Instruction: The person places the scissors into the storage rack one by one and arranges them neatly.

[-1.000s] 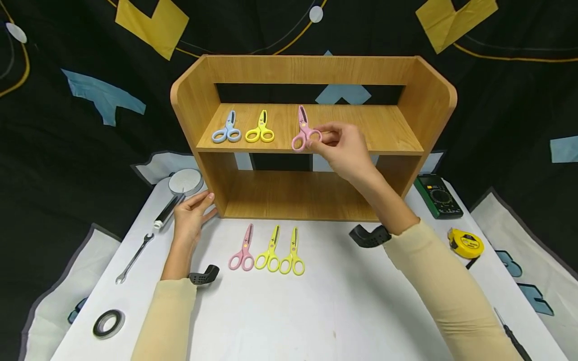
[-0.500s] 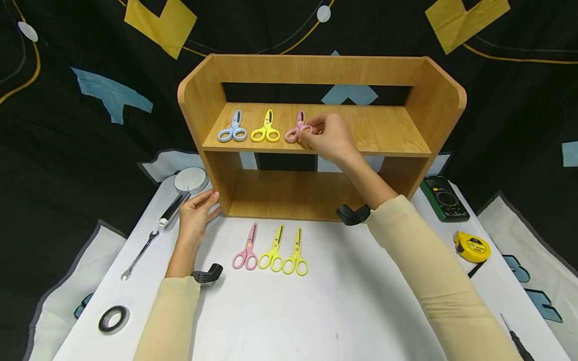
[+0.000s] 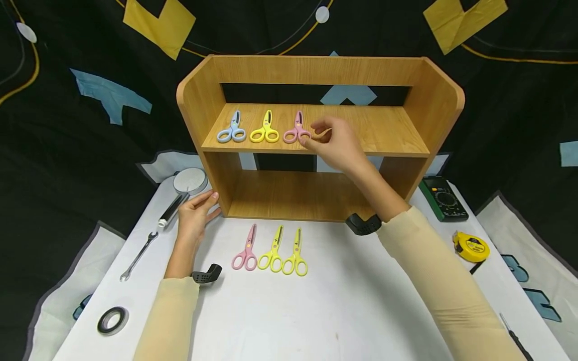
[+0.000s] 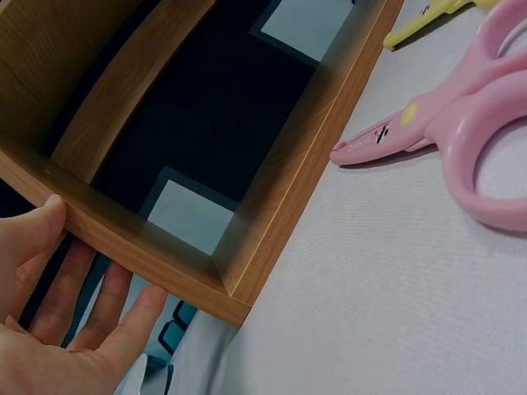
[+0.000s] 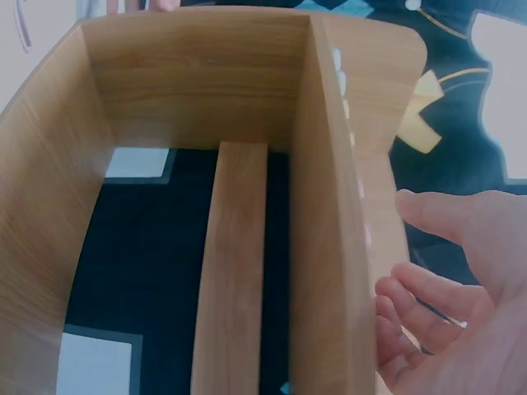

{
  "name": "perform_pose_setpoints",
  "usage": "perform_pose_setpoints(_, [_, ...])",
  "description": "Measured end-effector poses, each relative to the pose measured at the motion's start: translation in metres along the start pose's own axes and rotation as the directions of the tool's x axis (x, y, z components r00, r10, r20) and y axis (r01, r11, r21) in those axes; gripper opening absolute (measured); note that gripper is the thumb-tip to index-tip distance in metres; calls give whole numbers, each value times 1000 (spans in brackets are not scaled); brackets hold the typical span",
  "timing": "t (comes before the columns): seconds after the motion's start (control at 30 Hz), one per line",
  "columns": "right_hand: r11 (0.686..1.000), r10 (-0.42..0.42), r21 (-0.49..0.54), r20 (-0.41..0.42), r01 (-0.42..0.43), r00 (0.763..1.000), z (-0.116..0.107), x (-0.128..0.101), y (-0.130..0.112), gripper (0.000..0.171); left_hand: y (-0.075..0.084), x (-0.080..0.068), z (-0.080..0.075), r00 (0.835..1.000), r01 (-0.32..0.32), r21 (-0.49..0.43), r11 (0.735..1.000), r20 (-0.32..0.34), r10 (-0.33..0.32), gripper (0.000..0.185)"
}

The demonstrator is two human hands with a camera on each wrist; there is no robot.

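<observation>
On the upper board of the wooden shelf (image 3: pixel 316 213), pink scissors (image 3: pixel 296 131) lie to the right of yellow scissors (image 3: pixel 265 131) and blue scissors (image 3: pixel 232 131). My right hand (image 3: pixel 338 143) is just right of the pink pair, thumb tip at its handle. In the right wrist view, thumb and fingers stand apart with nothing between them. Against the outer left side of the shelf rests my left hand (image 4: pixel 74 304), fingers fairly straight. Below the shelf, on the table, lie another pink pair of scissors (image 3: pixel 246 253) and two yellow pairs, one in the middle (image 3: pixel 272 255) and one at right (image 3: pixel 295 258).
Left on the white table (image 3: pixel 271 321) are a magnifying glass (image 3: pixel 189 180), a wrench (image 3: pixel 139 255) and a roll of black tape (image 3: pixel 112 321). A multimeter (image 3: pixel 444 199), a tape measure (image 3: pixel 471 246) and a screwdriver (image 3: pixel 517 341) lie along the right side.
My right hand set the pink scissors down beside the yellow pair on the upper board, let go and drew slightly right. The left hand stayed at the shelf's side.
</observation>
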State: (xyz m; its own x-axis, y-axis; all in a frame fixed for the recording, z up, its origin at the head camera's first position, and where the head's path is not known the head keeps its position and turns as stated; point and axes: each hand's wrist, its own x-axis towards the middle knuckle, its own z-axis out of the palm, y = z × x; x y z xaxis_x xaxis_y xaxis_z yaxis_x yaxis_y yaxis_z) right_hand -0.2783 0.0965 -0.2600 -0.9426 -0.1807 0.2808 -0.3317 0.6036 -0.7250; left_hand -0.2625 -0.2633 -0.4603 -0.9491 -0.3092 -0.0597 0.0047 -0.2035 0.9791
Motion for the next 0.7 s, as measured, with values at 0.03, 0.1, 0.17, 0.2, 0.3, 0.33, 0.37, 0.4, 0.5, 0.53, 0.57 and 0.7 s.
perform_pose_setpoints(0.03, [1000,-12,-2,-5,12,1000,-2,-5,1,47,0,0,0,1000,2,-7,1000,1,-2,47])
perform_pose_setpoints(0.1, [999,-37,-6,-7,37,999,-7,-17,3,46,0,1,0,1000,2,-11,1000,7,-2,46])
perform_pose_setpoints(0.17, [998,-63,-5,2,63,998,-11,-30,7,46,0,1,0,1000,4,-18,1000,14,-4,45])
perform_pose_setpoints(0.2, [997,-72,-6,9,72,997,-11,-38,10,47,-1,1,0,1000,6,-19,1000,17,-5,45])
perform_pose_setpoints(0.3, [997,-80,-8,38,80,996,-8,-62,20,47,-1,0,-1,1000,13,-18,1000,21,-13,43])
perform_pose_setpoints(0.33, [997,-79,-6,49,80,996,-6,-69,24,46,-1,-1,-1,1000,13,-15,1000,22,-13,43])
perform_pose_setpoints(0.37, [997,-80,3,59,80,995,-3,-77,29,45,-1,-1,-1,1000,15,-14,1000,20,-14,42])
perform_pose_setpoints(0.4, [997,-75,12,69,75,995,1,-84,33,45,-1,-1,-1,1000,12,-8,1000,16,-12,41])
perform_pose_setpoints(0.5, [996,-77,41,92,74,993,15,-103,45,44,-1,-1,-1,1000,-1,1,1000,7,1,39])
perform_pose_setpoints(0.53, [996,-78,45,96,74,992,21,-109,50,44,-1,-1,-1,1000,-4,2,1000,7,4,39])
perform_pose_setpoints(0.57, [996,-77,51,102,72,992,27,-114,54,44,-1,0,-1,1000,-7,5,1000,4,7,39])
perform_pose_setpoints(0.7, [997,-46,67,133,37,990,53,-136,70,45,-1,0,-2,1000,-8,7,1000,6,8,42])
